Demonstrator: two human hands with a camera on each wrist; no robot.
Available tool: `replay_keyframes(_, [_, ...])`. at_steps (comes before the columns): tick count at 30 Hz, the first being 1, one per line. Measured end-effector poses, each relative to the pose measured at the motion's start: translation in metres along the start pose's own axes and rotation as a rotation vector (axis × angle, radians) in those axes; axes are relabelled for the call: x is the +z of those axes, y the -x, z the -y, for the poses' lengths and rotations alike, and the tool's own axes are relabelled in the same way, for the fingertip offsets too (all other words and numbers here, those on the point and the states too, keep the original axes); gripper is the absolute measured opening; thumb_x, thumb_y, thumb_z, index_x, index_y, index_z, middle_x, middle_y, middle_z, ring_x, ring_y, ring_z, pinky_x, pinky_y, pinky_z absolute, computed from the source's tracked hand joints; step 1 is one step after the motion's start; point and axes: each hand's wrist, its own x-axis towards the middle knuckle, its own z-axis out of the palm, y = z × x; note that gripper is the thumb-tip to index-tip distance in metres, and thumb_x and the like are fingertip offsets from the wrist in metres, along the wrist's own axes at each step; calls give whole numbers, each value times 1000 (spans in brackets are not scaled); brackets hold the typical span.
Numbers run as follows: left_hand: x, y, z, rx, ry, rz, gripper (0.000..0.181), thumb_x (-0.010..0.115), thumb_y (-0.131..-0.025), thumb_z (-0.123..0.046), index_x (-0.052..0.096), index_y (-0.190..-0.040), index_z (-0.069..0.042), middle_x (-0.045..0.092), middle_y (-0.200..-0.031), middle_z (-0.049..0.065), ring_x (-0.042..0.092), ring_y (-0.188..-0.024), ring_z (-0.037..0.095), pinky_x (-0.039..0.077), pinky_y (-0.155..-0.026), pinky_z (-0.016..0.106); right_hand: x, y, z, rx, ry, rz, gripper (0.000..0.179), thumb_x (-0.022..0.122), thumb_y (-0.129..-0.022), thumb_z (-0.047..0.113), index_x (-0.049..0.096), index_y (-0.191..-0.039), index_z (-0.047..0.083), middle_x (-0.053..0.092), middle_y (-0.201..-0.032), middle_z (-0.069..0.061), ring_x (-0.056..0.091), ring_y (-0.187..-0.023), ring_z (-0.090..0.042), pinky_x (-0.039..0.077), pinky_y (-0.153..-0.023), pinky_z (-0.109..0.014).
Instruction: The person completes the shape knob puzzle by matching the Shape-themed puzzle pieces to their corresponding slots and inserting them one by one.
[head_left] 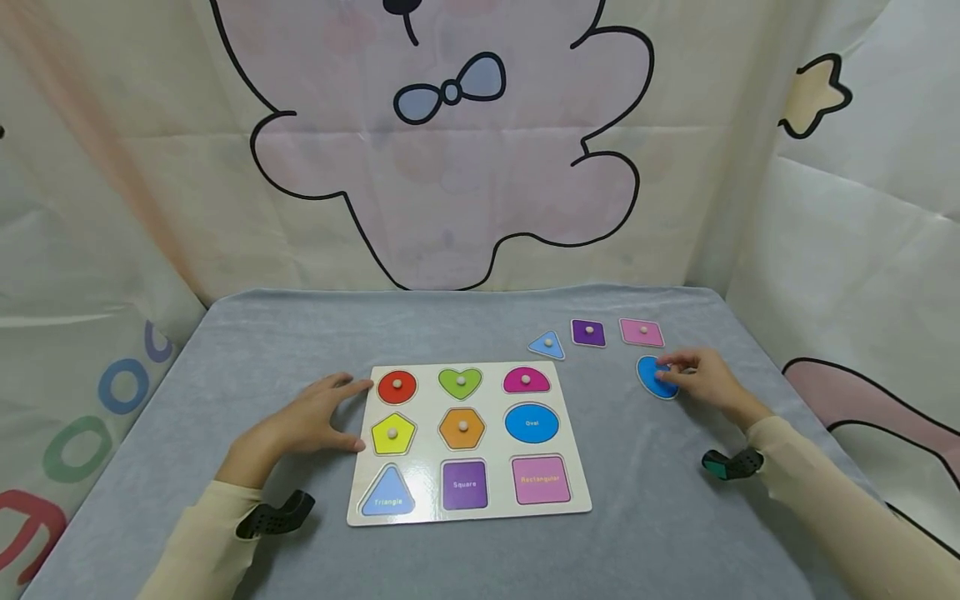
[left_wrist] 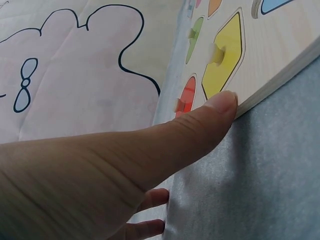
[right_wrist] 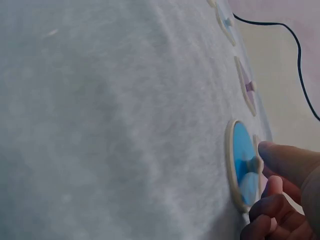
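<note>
A white wooden shape board (head_left: pixel 477 518) lies on the cloth, with several knobbed pieces seated in its upper part. My left hand (head_left: pixel 303 423) rests at its left edge, fingers spread; the thumb (left_wrist: pixel 220 104) touches the edge by the yellow pentagon (left_wrist: pixel 231 47). To the right of the board, my right hand (head_left: pixel 703 379) is at a loose blue oval piece (head_left: pixel 651 382). In the right wrist view the thumb (right_wrist: pixel 280 155) and curled fingers pinch around its knob (right_wrist: pixel 256 165). The oval appears to lie on the cloth.
Behind the oval lie a blue triangle (head_left: pixel 548 345), a purple square (head_left: pixel 588 332) and a pink rectangle (head_left: pixel 641 332), each with a knob. Oval, triangle, square and rectangle recesses on the board show printed names. A patterned curtain (head_left: pixel 450 167) hangs behind the grey cloth-covered table (head_left: pixel 315 321).
</note>
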Motion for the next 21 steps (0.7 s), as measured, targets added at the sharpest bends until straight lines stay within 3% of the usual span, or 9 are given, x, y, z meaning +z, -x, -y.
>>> replay_keyframes(8, [0,-1,0,-15,-5,-2,95,89,-72,-43,46,-152,-15,37,-156,30,33,-142,54,35,-110,73,4,3,-6,104,17,-21,48,72,-95,32,67,-121,-8,56,-76,5,47,-76,-7,39,-56,-21])
replay_keyframes(21, [1,0,-1,-34,10,-5,95,90,-72,-43,47,-152,-15,37,-156,30,33,-142,53,35,-110,72,12,4,-5,116,66,-103,39,74,-94,28,71,-108,-8,59,-75,2,48,-75,-10,41,-57,-21])
